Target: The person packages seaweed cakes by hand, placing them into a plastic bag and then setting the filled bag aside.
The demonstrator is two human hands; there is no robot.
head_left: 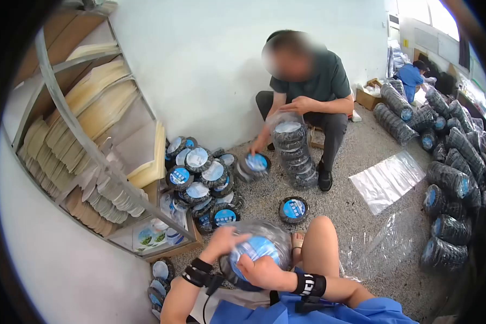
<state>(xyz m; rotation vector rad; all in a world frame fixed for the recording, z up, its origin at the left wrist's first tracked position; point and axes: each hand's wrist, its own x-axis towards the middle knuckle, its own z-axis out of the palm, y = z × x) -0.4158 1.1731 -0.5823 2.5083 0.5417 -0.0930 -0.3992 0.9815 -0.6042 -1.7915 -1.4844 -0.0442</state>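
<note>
A clear plastic bag [272, 231] with a blue-labelled black round pack [259, 249] at its top stands close in front of me. On its left side, my left hand [221, 243] is at the bag's edge, its fingers blurred by motion. My right hand [264, 271] is closed, with thumb and fingers pinched together over the blue label; what it grips is too small to make out. Both wrists carry black straps. A single round pack [294, 209] lies flat on the floor just beyond the bag.
Opposite me a person [318, 75] squats, handling a tall bagged stack [293, 148] and a loose pack [256, 163]. Piled packs [198, 157] lie left beside a metal shelf [81, 127]. Plastic bags [387, 181] and filled bags [451, 229] lie right. Another person [410, 75] is farther back.
</note>
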